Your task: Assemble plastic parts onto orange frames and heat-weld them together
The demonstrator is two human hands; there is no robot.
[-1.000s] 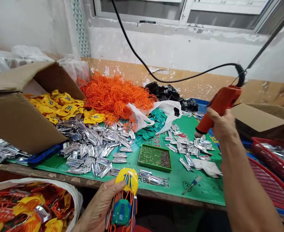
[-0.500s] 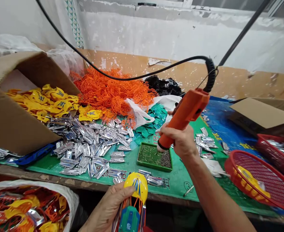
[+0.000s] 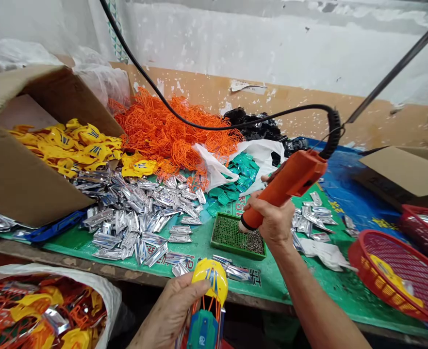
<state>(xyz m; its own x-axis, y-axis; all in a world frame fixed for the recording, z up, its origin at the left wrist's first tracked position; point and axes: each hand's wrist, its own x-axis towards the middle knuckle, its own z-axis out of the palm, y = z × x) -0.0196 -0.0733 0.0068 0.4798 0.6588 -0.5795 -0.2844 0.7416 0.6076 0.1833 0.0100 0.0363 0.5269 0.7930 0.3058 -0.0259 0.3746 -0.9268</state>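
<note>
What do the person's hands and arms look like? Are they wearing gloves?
No gloves! The left hand and the right hand are both bare. The right forearm is bare too, with no sleeve in view. I can't see a watch or ring on either one.

Bright, even light across the bench, diffuse, with no hard cast shadows. Sharp white glints come off the foil packets [image 3: 134, 218], the strongest glare in frame. Deep shade sits only inside the cardboard box [image 3: 57, 97] and under the bench edge [image 3: 90, 271]. Wide-angle bowing at the frame edges: the bench front curves, and the tan wall band [image 3: 272, 97] slopes. Focus is mostly crisp, with mild softness on the left hand [image 3: 170, 310], low in frame.
</note>
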